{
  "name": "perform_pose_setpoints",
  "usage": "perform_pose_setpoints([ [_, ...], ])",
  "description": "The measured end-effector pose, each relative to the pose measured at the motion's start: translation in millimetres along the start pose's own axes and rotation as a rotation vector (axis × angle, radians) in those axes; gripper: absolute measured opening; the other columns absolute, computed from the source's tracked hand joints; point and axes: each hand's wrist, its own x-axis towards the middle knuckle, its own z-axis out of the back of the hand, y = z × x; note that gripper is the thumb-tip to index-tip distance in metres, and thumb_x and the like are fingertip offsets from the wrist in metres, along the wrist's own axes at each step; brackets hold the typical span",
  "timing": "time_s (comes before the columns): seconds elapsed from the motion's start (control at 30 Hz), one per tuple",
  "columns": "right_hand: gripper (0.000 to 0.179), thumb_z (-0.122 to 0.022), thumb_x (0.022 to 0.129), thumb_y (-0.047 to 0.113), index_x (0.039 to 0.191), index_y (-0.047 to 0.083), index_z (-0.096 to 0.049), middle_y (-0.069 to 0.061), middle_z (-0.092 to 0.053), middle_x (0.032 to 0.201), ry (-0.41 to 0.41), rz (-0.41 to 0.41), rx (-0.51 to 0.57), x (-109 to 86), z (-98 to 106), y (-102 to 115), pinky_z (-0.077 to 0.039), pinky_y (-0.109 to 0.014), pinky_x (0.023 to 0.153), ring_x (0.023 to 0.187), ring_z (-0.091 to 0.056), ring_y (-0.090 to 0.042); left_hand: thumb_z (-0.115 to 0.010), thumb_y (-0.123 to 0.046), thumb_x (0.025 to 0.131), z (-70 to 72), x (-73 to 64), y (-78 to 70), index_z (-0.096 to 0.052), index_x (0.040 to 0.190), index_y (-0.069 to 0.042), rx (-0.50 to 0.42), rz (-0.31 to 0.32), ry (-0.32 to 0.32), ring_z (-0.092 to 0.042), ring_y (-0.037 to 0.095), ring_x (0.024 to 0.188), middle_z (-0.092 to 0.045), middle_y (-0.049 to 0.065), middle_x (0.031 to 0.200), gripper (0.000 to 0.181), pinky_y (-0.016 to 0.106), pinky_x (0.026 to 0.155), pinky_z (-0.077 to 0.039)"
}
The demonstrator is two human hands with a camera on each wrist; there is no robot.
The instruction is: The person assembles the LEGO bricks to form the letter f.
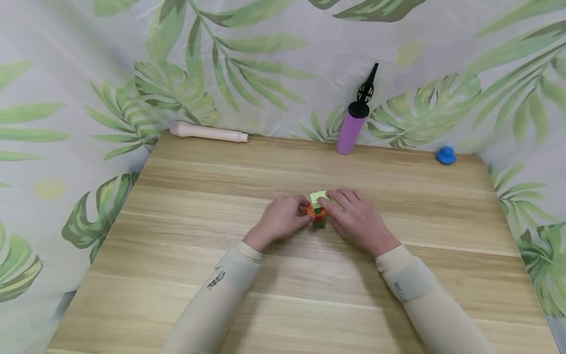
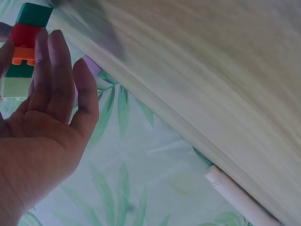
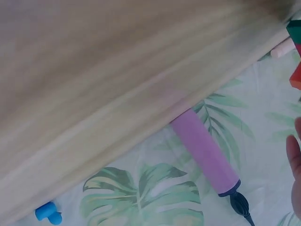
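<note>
Between both hands stands a small stack of toy building blocks (image 1: 316, 197), with a light green block on top, then dark green, orange, red and dark green below. My left hand (image 1: 285, 216) pinches the orange block from the left side. The left wrist view shows the red block (image 2: 26, 36) beside the fingertips. From the right, my right hand (image 1: 360, 221) holds the stack, a finger laid over the light green top; its thumb is hidden in the head view. Part of the stack's orange block (image 3: 296, 79) appears at the right wrist view's edge.
A wooden table (image 1: 212, 177) lies under the hands. Along its back edge are a pale pink tube-like object (image 1: 210, 132), a purple hand pump (image 1: 351, 130) with a black nozzle, and a blue rubber duck (image 1: 446, 156). Leaf-patterned cloth (image 1: 265, 64) hangs behind.
</note>
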Motion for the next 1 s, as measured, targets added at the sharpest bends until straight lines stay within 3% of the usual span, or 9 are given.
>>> perform_pose_setpoints([
  [0.1,0.041,-0.078,0.093,0.018,0.132,0.012,-0.066,-0.014,-0.072,0.122,0.040,-0.047,0.005,3.6,2.6,-2.9,-0.056,-0.047,0.088,0.110,-0.068,-0.033,-0.072,-0.033,0.101,-1.6,3.9,-2.5,-0.071,0.126,-0.010,-0.001,-0.007,0.005,-0.072,0.019,0.095,-0.079,0.002,0.107,0.034,0.039,0.084,-0.057],
  [0.23,0.048,-0.083,0.089,0.021,0.133,0.009,-0.067,-0.014,-0.071,0.123,0.178,-0.210,0.124,8.4,7.3,-8.5,-0.056,-0.050,0.090,0.111,-0.068,-0.033,-0.069,-0.031,0.104,-3.6,9.4,-8.2,-0.069,0.130,-0.011,-0.010,-0.010,0.011,-0.072,0.018,0.093,-0.079,0.002,0.110,0.033,0.036,0.081,-0.056],
  [0.37,0.054,-0.084,0.089,0.026,0.138,0.009,-0.066,-0.012,-0.068,0.124,0.325,-0.401,0.274,9.7,11.5,-15.1,-0.057,-0.051,0.095,0.111,-0.069,-0.032,-0.066,-0.026,0.106,-7.8,14.3,-15.5,-0.068,0.129,-0.011,-0.019,-0.011,0.025,-0.066,0.016,0.076,-0.078,0.004,0.105,0.027,0.030,0.067,-0.053],
  [0.47,0.056,-0.083,0.091,0.028,0.141,0.011,-0.064,-0.011,-0.068,0.125,0.387,-0.483,0.343,8.5,13.9,-19.0,-0.058,-0.051,0.095,0.110,-0.069,-0.031,-0.065,-0.024,0.107,-11.6,16.9,-20.7,-0.068,0.127,-0.011,-0.016,0.002,0.028,-0.059,0.014,0.065,-0.077,0.004,0.100,0.024,0.027,0.059,-0.048],
  [0.7,0.057,-0.082,0.093,0.028,0.143,0.010,-0.062,-0.013,-0.067,0.135,0.464,-0.563,0.400,5.7,14.3,-22.8,-0.055,-0.054,0.102,0.120,-0.068,-0.034,-0.062,-0.022,0.108,-16.3,19.2,-27.7,-0.068,0.128,-0.010,0.026,0.005,0.037,-0.051,0.013,0.059,-0.072,0.003,0.090,0.024,0.026,0.053,-0.042],
  [1.0,0.057,-0.079,0.094,0.027,0.143,0.006,-0.061,-0.016,-0.066,0.140,0.532,-0.610,0.467,6.7,9.9,-22.7,-0.052,-0.054,0.106,0.125,-0.066,-0.036,-0.061,-0.020,0.107,-23.9,22.3,-25.5,-0.068,0.124,-0.010,0.050,0.011,0.029,-0.050,0.015,0.061,-0.068,0.002,0.086,0.021,0.028,0.055,-0.042],
])
